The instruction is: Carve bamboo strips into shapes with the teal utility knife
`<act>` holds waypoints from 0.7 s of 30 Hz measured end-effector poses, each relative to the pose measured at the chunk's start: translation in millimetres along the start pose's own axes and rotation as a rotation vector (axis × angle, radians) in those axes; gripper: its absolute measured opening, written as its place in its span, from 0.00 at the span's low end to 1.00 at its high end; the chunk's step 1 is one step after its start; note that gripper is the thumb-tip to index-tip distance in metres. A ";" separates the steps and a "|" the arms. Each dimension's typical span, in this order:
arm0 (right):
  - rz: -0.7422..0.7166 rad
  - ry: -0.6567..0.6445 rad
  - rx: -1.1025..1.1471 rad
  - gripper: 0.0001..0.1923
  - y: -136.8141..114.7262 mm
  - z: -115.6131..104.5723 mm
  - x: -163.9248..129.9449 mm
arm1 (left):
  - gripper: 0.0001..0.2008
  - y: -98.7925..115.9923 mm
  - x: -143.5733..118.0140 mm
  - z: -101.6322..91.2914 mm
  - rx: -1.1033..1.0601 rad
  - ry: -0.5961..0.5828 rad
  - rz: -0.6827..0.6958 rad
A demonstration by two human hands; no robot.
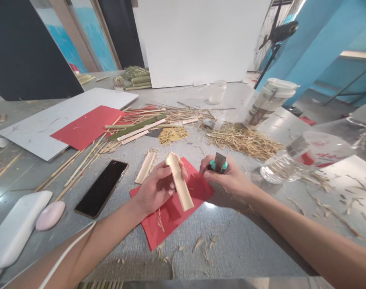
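My left hand (159, 184) is closed round a pale split piece of bamboo (183, 190), hollow side up, with a shaped, wider far end. In my right hand (228, 176), a teal-handled cutter (219, 163) with a broad dark blade points up and away from me. The blade is apart from the bamboo. Beneath both hands lies a red sheet of paper (161, 228) with a few thin shavings on it. Just beyond my left hand, another flat bamboo strip (145, 166) rests on the grey table (225, 249).
Left of my hands are a black phone (101, 188), a white power bank (19, 228) and a pink rounded object (50, 215). Bamboo sticks (135, 130) and dry straw (243, 140) lie ahead. A clear plastic bottle (309, 156) lies at right, near an upright lidded cup (269, 104).
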State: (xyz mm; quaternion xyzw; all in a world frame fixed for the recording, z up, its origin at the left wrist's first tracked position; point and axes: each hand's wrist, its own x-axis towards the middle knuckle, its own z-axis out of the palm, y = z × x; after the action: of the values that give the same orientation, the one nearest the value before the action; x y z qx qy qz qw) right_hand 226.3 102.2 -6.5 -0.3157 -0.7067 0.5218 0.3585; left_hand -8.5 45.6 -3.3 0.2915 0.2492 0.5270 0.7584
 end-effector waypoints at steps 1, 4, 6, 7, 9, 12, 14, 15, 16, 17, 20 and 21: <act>-0.003 -0.001 -0.003 0.12 0.2 0.1 0.1 | 0.17 0.6 -0.1 -0.2 -0.005 -0.003 -0.009; -0.011 -0.010 -0.005 0.11 0.8 0.2 0.3 | 0.16 1.3 0.3 -0.3 0.001 0.000 -0.018; -0.012 -0.016 0.003 0.11 1.1 0.2 0.4 | 0.16 0.7 0.9 -0.2 0.011 0.007 -0.019; -0.010 -0.018 0.005 0.11 1.2 0.1 0.4 | 0.17 0.2 1.2 -0.2 0.015 0.014 -0.019; -0.007 -0.022 0.009 0.11 1.2 0.1 0.4 | 0.17 -1.0 1.5 -0.1 0.023 0.036 -0.022; -0.005 -0.029 0.011 0.11 1.0 0.3 0.2 | 0.18 -2.2 1.3 -0.1 0.044 0.074 -0.015; -0.004 -0.032 0.010 0.11 0.9 0.4 0.1 | 0.19 -2.6 0.8 -0.2 0.051 0.085 -0.012; -0.002 -0.032 0.008 0.11 0.8 0.5 0.1 | 0.19 -2.7 0.7 -0.4 0.050 0.083 -0.013; 0.000 -0.030 0.006 0.11 0.7 0.5 0.1 | 0.19 -2.7 0.6 -0.7 0.048 0.078 -0.018; 0.002 -0.027 0.005 0.12 0.5 0.5 0.1 | 0.19 -2.8 0.6 -1.1 0.044 0.071 -0.023; 0.003 -0.025 0.001 0.12 0.1 0.5 0.0 | 0.18 -3.3 0.9 -3.3 0.032 0.047 -0.040; 0.002 -0.024 0.000 0.12 0.0 0.4 -0.1 | 0.18 -3.5 0.9 -4.1 0.027 0.039 -0.042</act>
State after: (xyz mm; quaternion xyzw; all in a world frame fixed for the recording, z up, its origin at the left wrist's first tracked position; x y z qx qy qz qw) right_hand 226.0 101.9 -6.7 -0.3102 -0.7107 0.5260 0.3493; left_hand -8.7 46.2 -8.7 0.2861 0.2773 0.5130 0.7603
